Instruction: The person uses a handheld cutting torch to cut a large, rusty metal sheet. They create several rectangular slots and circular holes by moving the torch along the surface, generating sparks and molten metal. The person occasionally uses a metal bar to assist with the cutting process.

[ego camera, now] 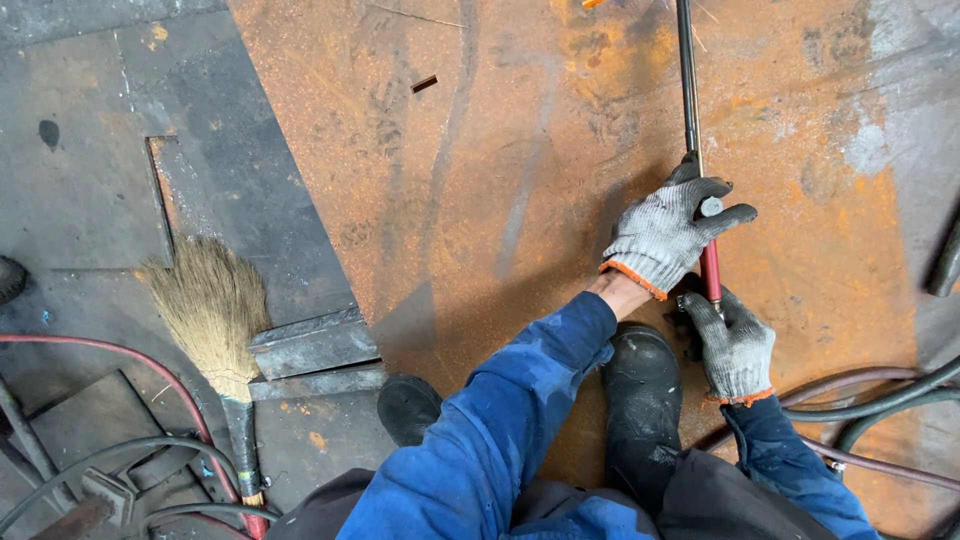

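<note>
Gloved fingers point(722, 215) of the left hand point(665, 238) are clamped on the torch point(700, 180), right hand point(735, 345) closed on its red grip, tube run to 12 o'clock over the rusty steel plate point(500, 200); boots point(640, 390) and hoses point(880, 400) close by could be burned.

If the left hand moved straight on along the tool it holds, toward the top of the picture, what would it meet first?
Probably nothing: ahead of the left hand, only the tool's dark rod runs over the rusty steel plate to the frame edge.

A metalworking shop: a rusty steel plate point(480, 180) covers the floor, hoses point(880, 395) trail at four o'clock, a straw broom point(215, 320) lies at eight.
</note>
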